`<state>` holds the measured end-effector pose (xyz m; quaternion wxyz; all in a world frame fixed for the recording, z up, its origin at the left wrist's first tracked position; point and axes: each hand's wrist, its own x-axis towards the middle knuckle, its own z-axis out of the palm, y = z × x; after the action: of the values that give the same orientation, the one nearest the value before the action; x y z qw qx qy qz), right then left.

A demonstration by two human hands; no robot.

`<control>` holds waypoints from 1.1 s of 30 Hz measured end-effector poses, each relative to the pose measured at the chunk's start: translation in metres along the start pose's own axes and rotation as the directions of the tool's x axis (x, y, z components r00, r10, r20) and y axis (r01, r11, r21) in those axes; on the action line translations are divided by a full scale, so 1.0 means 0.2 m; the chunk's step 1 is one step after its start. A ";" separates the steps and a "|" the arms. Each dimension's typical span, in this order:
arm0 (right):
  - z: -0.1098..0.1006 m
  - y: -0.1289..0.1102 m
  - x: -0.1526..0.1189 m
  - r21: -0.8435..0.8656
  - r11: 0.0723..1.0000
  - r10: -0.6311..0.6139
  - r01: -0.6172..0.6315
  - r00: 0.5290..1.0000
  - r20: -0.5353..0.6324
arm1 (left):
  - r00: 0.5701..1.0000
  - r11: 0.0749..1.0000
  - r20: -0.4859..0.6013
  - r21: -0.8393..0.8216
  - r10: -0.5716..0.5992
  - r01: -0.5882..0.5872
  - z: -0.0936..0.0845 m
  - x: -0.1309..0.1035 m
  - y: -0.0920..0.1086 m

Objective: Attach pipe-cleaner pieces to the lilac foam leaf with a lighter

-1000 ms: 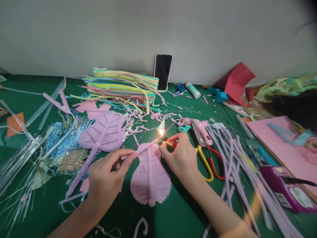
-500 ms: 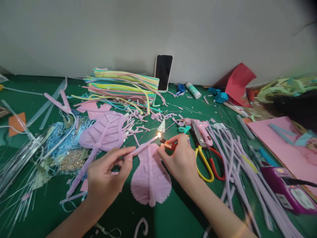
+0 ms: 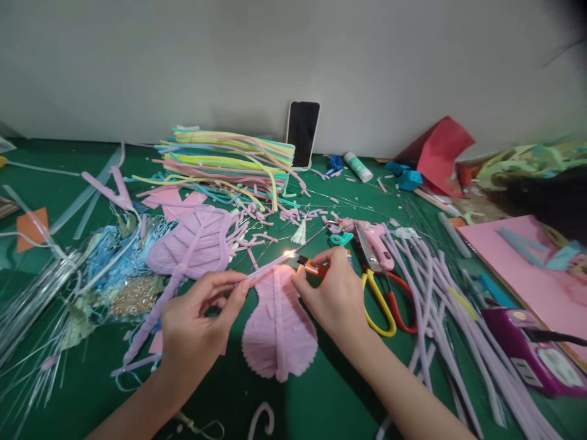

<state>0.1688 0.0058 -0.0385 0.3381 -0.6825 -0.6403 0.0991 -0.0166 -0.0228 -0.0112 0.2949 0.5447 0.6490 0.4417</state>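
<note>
Between thumb and fingers, my left hand (image 3: 202, 318) pinches a lilac pipe cleaner (image 3: 263, 271) that slants up to the right. A small flame (image 3: 288, 253) glows at its far tip. My right hand (image 3: 334, 290) grips an orange lighter (image 3: 312, 266), its metal end close to that tip. Beneath both hands lies a lilac scalloped fan shape (image 3: 279, 330) with a central rib, flat on the table. To the left rests a lilac leaf-shaped fan (image 3: 195, 244) with a wrapped handle. A white tassel (image 3: 299, 233) lies just beyond the flame.
Scissors (image 3: 380, 293) and a pink glue gun (image 3: 378, 244) lie right of my right hand, beside loose lilac pipe cleaners (image 3: 440, 299). A coloured pipe cleaner bundle (image 3: 229, 162) and a phone (image 3: 302, 131) stand at the back. A purple device (image 3: 534, 351) sits at right.
The flame has shifted slightly left and spread along the pipe cleaner's tip, casting a warmer glow on the fan below. Both hands have barely moved.
</note>
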 end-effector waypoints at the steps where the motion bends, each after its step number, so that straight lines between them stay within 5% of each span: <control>1: 0.00 0.00 0.00 -0.002 1.000 0.000 0.000 1.000 -0.002 | 1.000 0.999 -0.002 0.034 0.021 -0.020 0.00 0.00 0.00; 8: 0.00 0.00 0.01 -0.007 0.999 0.035 -0.035 0.999 -0.007 | 0.971 0.962 0.009 0.132 0.239 -0.238 -0.01 0.02 0.00; 33: -0.01 0.00 0.02 0.025 0.997 0.079 -0.079 0.997 0.011 | 0.910 0.900 -0.001 0.151 0.414 -0.409 -0.01 0.03 -0.01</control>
<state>0.1709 0.0080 -0.0356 0.3394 -0.7023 -0.6133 0.1242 -0.0213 -0.0172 -0.0113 0.1431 0.6822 0.5550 0.4539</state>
